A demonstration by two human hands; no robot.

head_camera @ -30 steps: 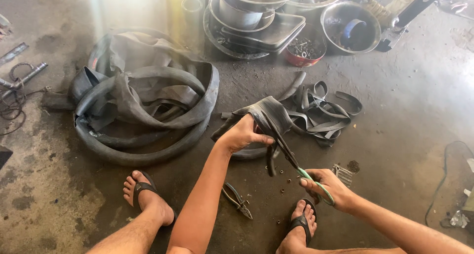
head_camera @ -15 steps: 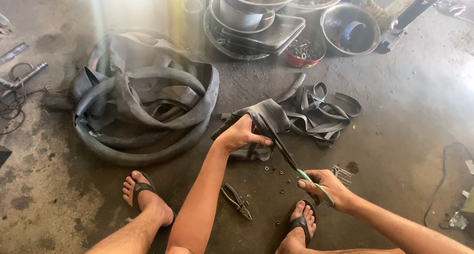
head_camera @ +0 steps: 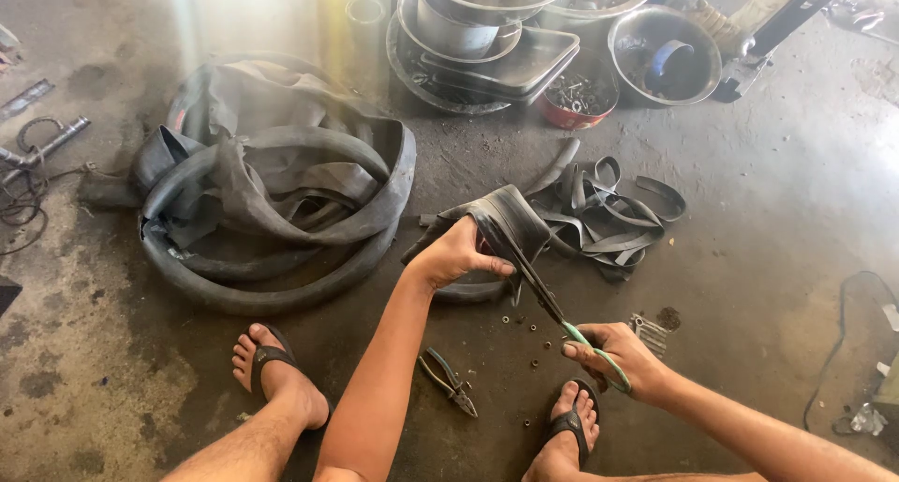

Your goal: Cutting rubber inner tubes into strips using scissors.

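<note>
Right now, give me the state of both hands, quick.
Left hand: closed, gripping the folded black rubber tube piece.
Right hand: closed on the green-handled scissors, blades at the rubber.

Matt black rubber tube (head_camera: 510,224), shiny metal basins (head_camera: 665,56) (dull, stained concrete floor (head_camera: 777,220)).

my hands 2 (head_camera: 459,255) (head_camera: 613,351) | scissors 1 (head_camera: 552,309) | pliers 1 (head_camera: 448,381) | metal basins 3 (head_camera: 665,56) | my sandals 2 (head_camera: 267,358)
</note>
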